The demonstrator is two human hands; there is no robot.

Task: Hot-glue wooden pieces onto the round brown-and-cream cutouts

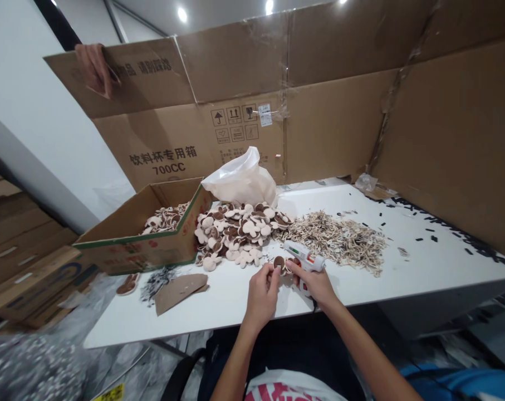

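My left hand (pixel 261 295) pinches a small brown and cream felt piece (pixel 279 261) above the near edge of the white table. Close beside it, my right hand (pixel 315 283) is wrapped around a white glue gun (pixel 299 252), its fingertips also near the felt piece. Whether the right fingers touch the felt, I cannot make out. Just behind both hands lies a heap of cream and brown bunny-shaped felt pieces (pixel 235 231). A pile of thin beige cords or loops (pixel 339 239) spreads out to the right.
An open cardboard box (pixel 131 250) with more felt pieces stands left, near a white plastic bag (pixel 244 181). Cardboard walls (pixel 336 122) enclose the table's back and right. Small black pieces (pixel 434 238) lie right; a cardboard scrap (pixel 181 292) lies left. Another person's hand (pixel 97 68) grips the cardboard.
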